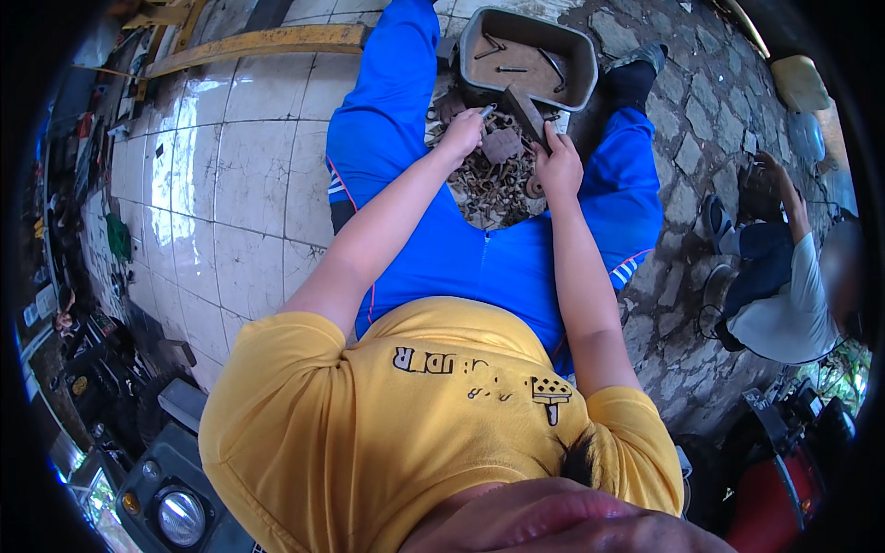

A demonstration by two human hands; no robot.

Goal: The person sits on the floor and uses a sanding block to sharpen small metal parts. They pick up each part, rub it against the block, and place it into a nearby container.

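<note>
Between my spread legs lies a heap of small rusty metal parts, bolts and nuts among them. My left hand is closed over the heap's left side, its fingers pinching a small shiny metal piece, perhaps a bolt. On the other side my right hand grips a flat brown bar, which slants up and left toward the bin. A squarish rusty plate rests on the heap between my hands. Just beyond stands a grey plastic bin with several metal rods or bolts on its brownish bottom.
White tiles cover the floor at left, stone paving at right. A yellow beam lies at the far left. Another person sits low at the right. Vehicles with a headlight and red bodywork stand near the lower corners.
</note>
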